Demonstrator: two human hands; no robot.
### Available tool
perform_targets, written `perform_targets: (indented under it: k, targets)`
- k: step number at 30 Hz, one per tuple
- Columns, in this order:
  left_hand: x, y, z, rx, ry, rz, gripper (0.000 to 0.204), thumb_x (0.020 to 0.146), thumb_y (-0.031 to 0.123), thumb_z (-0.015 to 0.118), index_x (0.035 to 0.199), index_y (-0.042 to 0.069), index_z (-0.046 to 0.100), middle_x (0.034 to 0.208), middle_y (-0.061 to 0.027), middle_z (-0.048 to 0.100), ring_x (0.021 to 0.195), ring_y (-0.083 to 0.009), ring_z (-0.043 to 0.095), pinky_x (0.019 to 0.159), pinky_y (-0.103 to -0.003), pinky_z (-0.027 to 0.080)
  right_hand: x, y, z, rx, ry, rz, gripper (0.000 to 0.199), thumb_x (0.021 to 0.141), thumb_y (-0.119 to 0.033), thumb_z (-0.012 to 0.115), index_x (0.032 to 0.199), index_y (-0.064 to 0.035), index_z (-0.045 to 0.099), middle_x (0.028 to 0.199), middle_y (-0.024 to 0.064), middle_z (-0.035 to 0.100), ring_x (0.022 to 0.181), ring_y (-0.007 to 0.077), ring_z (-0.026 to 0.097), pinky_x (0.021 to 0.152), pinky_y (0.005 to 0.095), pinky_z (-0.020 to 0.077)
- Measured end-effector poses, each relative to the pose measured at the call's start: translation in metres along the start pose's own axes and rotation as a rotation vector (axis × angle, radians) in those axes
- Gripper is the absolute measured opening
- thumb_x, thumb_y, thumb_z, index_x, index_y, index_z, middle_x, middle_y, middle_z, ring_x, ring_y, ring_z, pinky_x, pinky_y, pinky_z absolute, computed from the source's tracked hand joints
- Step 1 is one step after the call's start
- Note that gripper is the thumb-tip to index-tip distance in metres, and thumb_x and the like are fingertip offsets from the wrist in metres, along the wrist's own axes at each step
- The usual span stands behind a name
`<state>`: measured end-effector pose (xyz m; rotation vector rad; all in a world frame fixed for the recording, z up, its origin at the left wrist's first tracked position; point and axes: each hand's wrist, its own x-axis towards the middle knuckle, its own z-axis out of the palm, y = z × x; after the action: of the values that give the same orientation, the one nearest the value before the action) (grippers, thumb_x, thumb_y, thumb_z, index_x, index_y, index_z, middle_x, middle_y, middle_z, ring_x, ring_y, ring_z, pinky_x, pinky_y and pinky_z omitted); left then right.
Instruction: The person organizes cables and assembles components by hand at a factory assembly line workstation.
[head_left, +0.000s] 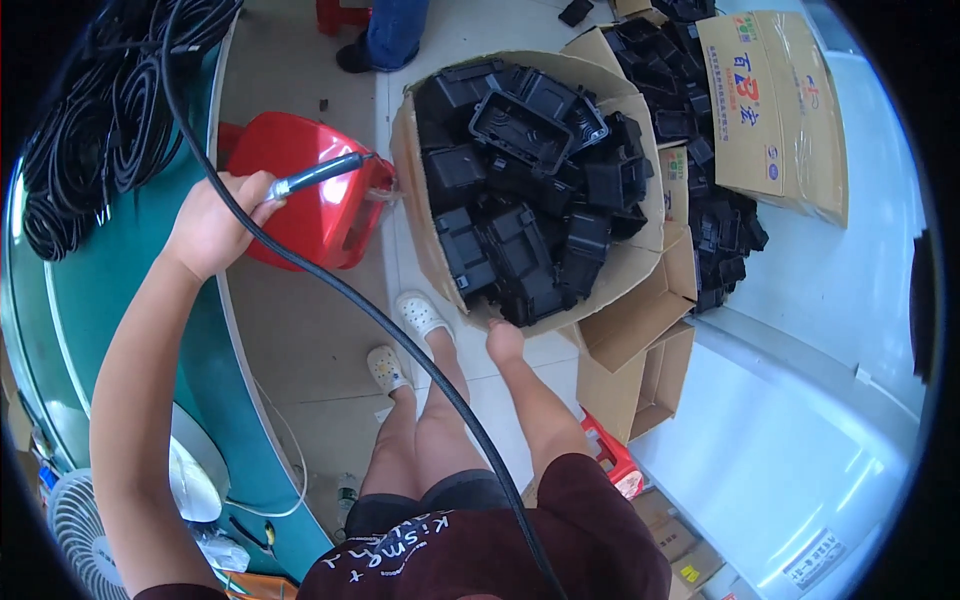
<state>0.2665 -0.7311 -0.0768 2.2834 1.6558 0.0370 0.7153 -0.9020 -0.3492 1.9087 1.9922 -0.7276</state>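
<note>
Black cable [340,287] nearest you, sweeping across view in front of your left hand [222,222]. Left fingers wrapped round dark pen-shaped tool [322,175], tip pointing toward carton [420,225]. Your right hand [505,342] at carton's near edge, by black plastic cases [525,130]; cannot tell whether its fingers grip. Carton ahead of you, heaped with cases. Red stool [285,145] below tool, just left of carton. Green counter [190,330] farther left, carrying coiled black cables [90,130].

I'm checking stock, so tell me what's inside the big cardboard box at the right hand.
The cardboard box holds a heap of black plastic cases, one lying open side up. The upper ones cover whatever lies deeper, and the box's bottom cannot be seen.
</note>
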Motion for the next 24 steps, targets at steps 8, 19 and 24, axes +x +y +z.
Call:
perform_targets:
  k: [8,19,24]
  targets:
    - [-0.004,0.0,0.004,-0.03,-0.018,0.006,0.007,0.082,0.011,0.06,0.082,0.008,0.054,0.068,-0.0137,0.056,0.064,-0.03,0.053,0.059,-0.04,0.043,-0.032,-0.058,0.041,-0.06,0.018,-0.144,0.011,0.073,-0.012,0.055,0.077,-0.0056,0.063,0.075,0.0143,0.065,0.072,0.0291,0.065,0.062,0.0391,0.0522]
    - [-0.025,-0.014,0.0,0.096,0.088,0.027,0.009,0.085,0.014,0.058,0.084,0.006,0.054,0.066,-0.0144,0.05,0.064,-0.0306,0.05,0.058,-0.041,0.04,-0.026,-0.26,0.037,0.167,-0.344,-0.568,0.022,0.077,-0.01,0.05,0.078,-0.0074,0.072,0.08,0.0147,0.068,0.075,0.0294,0.067,0.061,0.0399,0.0536]
    - [0.006,0.012,0.009,0.06,0.077,0.017,0.009,0.085,0.012,0.058,0.087,0.004,0.055,0.067,-0.0144,0.05,0.063,-0.029,0.049,0.058,-0.039,0.04,-0.006,-0.319,0.092,-0.097,-0.245,-0.555,0.021,0.081,-0.01,0.051,0.093,-0.0069,0.068,0.085,0.0109,0.068,0.075,0.0261,0.067,0.056,0.0376,0.0524]
